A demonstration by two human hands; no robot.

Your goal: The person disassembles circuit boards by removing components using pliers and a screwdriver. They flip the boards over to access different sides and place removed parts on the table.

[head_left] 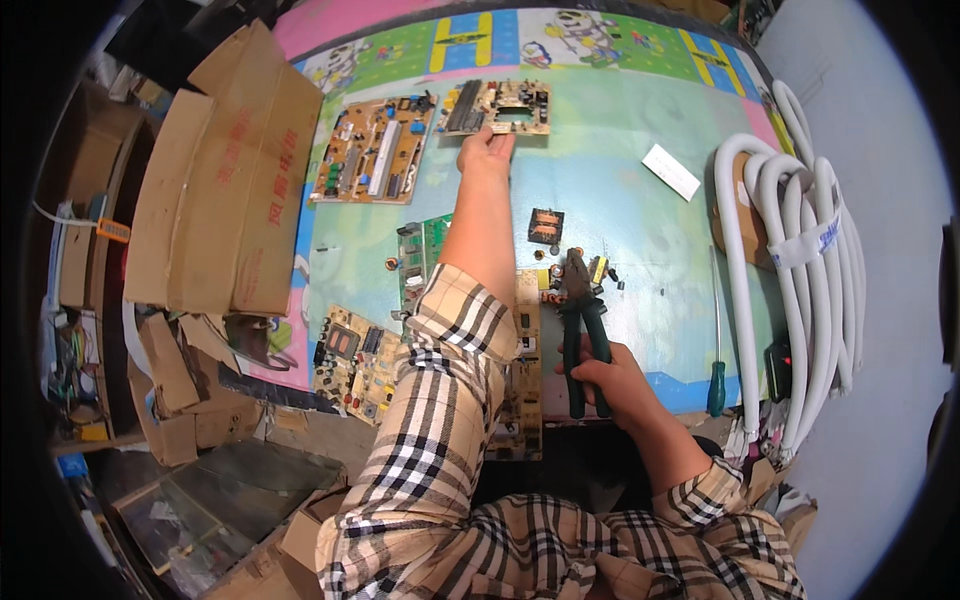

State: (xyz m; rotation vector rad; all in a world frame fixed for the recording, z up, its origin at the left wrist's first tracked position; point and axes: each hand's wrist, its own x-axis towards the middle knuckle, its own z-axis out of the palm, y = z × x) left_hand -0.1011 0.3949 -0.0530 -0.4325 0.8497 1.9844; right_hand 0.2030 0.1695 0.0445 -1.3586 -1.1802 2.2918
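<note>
1. Circuit board (492, 104), tan with dark heat sinks and a rectangular cutout, is at the upper centre of the frame, over the counter (620, 125).
2. Of the two hands, the left hand (486, 150) pinches its near edge; whether the board touches the counter I cannot tell.
3. The right hand (615, 385), right of centre in the lower half, is wrapped around the dark green handles of the pliers (578, 300), whose nose points up the frame, over small loose components (598, 270).
4. A black-and-copper transformer (545, 227) lies just above these components.
5. An orange-brown board (345, 150) lies at upper left, beside the held one.
6. A green board (436, 238), partly hidden by the left arm, lies left of centre; a tan board (345, 375) is at lower left.
7. A white card (671, 172) lies at upper right; a green-handled screwdriver (717, 388) rests beside coiled white hose (790, 230) at right.
8. An open cardboard box (220, 180) stands at upper left.
</note>
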